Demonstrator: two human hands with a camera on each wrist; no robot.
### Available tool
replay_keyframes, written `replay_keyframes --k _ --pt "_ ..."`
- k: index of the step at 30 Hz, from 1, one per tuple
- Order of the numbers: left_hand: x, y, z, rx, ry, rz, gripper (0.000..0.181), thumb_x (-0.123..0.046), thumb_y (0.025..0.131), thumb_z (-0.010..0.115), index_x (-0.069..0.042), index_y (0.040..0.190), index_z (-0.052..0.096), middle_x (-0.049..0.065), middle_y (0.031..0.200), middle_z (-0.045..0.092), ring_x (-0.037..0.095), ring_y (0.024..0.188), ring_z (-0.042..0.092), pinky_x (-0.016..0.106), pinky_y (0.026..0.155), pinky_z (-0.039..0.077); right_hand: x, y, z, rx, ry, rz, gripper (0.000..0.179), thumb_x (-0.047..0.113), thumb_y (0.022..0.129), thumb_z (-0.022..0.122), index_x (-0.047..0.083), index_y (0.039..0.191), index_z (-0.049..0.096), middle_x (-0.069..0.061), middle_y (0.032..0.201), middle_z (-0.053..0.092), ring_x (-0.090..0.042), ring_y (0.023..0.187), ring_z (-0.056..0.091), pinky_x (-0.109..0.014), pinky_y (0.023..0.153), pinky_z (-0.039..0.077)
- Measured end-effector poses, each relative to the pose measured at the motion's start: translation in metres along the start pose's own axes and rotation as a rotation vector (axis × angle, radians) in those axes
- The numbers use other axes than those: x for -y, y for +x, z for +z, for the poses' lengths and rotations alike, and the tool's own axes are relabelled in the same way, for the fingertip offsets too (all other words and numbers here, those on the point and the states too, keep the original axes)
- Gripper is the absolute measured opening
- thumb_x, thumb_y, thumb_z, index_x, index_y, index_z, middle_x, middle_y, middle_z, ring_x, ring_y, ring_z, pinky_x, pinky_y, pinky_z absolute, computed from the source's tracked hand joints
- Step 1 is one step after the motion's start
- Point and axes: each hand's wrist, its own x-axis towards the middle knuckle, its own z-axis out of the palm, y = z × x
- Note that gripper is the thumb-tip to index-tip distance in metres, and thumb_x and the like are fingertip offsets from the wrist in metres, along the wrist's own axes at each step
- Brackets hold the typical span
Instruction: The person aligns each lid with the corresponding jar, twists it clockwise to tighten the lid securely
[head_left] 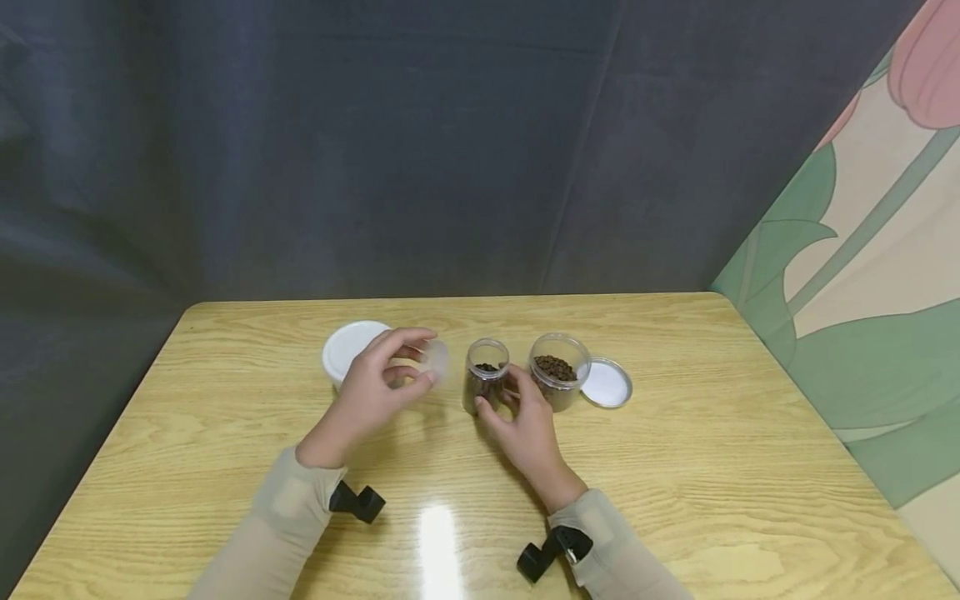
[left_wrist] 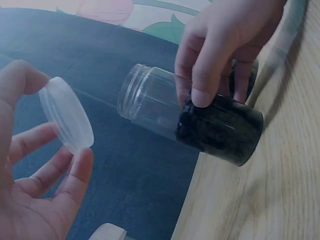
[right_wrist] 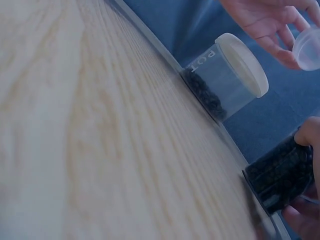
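My left hand [head_left: 380, 377] pinches a small translucent plastic lid [left_wrist: 67, 115] by its edge, held up to the left of a clear jar [head_left: 486, 379]. The jar has a bare screw-thread mouth and dark beans or pellets in its lower part. My right hand [head_left: 525, 421] grips that jar low on its side, thumb in front, while it stands upright on the table. In the left wrist view the lid's face is turned toward the jar's mouth, with a gap between them.
Right of the gripped jar stands a wider lidless jar [head_left: 558, 392] with brown pellets. A white-faced round lid [head_left: 606, 383] lies beside it. A white-lidded tub [right_wrist: 220, 80] with dark contents stands behind my left hand on the wooden table [head_left: 675, 467].
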Motion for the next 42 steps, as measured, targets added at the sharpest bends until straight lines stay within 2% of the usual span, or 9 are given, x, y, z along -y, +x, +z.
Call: replay_keyframes --k 8,18,23,27,35,42 --pt "-0.002 0.000 -0.002 -0.018 -0.067 0.044 0.045 0.000 0.093 0.071 -0.004 0.136 0.059 0.013 0.131 0.055 0.029 0.114 0.057 0.028 0.091 0.059 -0.004 0.000 0.001 0.024 0.047 -0.022 0.056 -0.001 0.083 0.081 -0.006 0.133 0.054 -0.021 0.127 0.061 -0.034 0.118 0.062 -0.036 0.099 0.056" --pt "-0.002 0.001 0.000 -0.032 -0.147 0.049 0.049 0.006 0.090 0.070 0.001 0.136 0.055 0.016 0.137 0.053 0.035 0.118 0.056 0.026 0.093 0.057 -0.005 -0.001 0.003 0.090 0.100 -0.050 0.059 -0.003 0.083 0.081 -0.006 0.134 0.053 -0.023 0.131 0.059 -0.038 0.114 0.064 -0.035 0.100 0.056" --pt "-0.002 0.001 0.003 -0.039 -0.199 0.065 0.050 0.011 0.088 0.068 0.005 0.135 0.053 0.022 0.139 0.050 0.028 0.117 0.056 0.025 0.095 0.057 -0.004 -0.001 0.003 0.116 0.111 -0.050 0.059 -0.003 0.083 0.081 -0.006 0.134 0.053 -0.022 0.129 0.060 -0.037 0.115 0.062 -0.033 0.100 0.055" --pt "-0.001 0.000 0.006 -0.044 -0.225 0.077 0.050 0.013 0.087 0.068 0.007 0.134 0.051 0.020 0.137 0.049 0.022 0.115 0.057 0.026 0.095 0.057 -0.002 -0.002 0.002 0.139 0.118 -0.044 0.058 -0.001 0.083 0.081 -0.004 0.135 0.054 -0.020 0.129 0.061 -0.036 0.115 0.062 -0.034 0.101 0.055" --pt "-0.002 0.000 0.012 -0.052 -0.277 0.093 0.055 0.016 0.084 0.069 0.009 0.133 0.045 0.021 0.134 0.046 0.024 0.116 0.056 0.028 0.099 0.055 -0.005 -0.003 0.002 0.167 0.142 -0.075 0.054 0.001 0.086 0.080 -0.003 0.134 0.056 -0.020 0.126 0.062 -0.036 0.114 0.063 -0.039 0.100 0.056" --pt "-0.001 -0.002 0.017 -0.086 -0.261 0.143 0.058 0.018 0.083 0.068 0.011 0.134 0.041 0.019 0.136 0.044 0.023 0.124 0.052 0.028 0.106 0.051 -0.004 -0.001 0.004 0.174 0.148 -0.075 0.059 -0.005 0.082 0.080 -0.008 0.135 0.053 -0.023 0.127 0.061 -0.037 0.114 0.063 -0.041 0.100 0.056"
